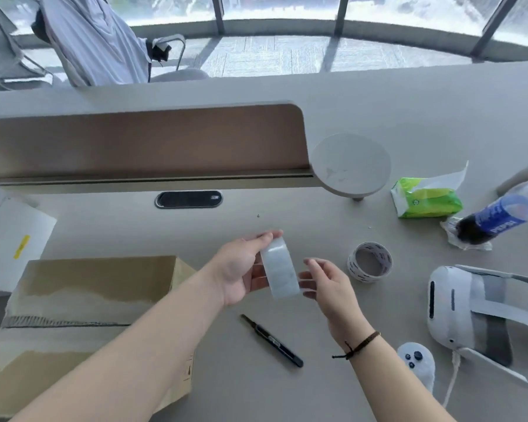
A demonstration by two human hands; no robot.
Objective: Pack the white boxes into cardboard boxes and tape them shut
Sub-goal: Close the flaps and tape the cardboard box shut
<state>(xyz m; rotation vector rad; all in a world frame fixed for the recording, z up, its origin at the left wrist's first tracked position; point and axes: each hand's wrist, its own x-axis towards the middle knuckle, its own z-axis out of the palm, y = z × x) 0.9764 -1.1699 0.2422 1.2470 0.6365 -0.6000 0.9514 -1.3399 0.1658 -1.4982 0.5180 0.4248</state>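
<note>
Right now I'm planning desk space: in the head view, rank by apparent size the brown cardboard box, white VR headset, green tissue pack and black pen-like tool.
1. Brown cardboard box
2. White VR headset, though it lies nearer the camera than the pack
3. Green tissue pack
4. Black pen-like tool

Cardboard box (pixel 83 324) lower left: bottom-left corner cut by frame edge, near side covered by the left forearm, contents not visible. White box (pixel 9 239) at left edge partly out of frame; its yellow label (pixel 21 247) too small to read. Tape roll (pixel 280 271) at center: blurred, left hand (pixel 241 269) hides its far rim, loose end not discernible. Right hand (pixel 326 284) fingertips blurred, contact with roll unclear. 2nd tape roll (pixel 370 262): print unreadable. Headset (pixel 482 315) lower right cut by right edge. Bottle (pixel 497 219) cap end out of frame. Controller (pixel 416 365) partly behind right forearm.
</note>
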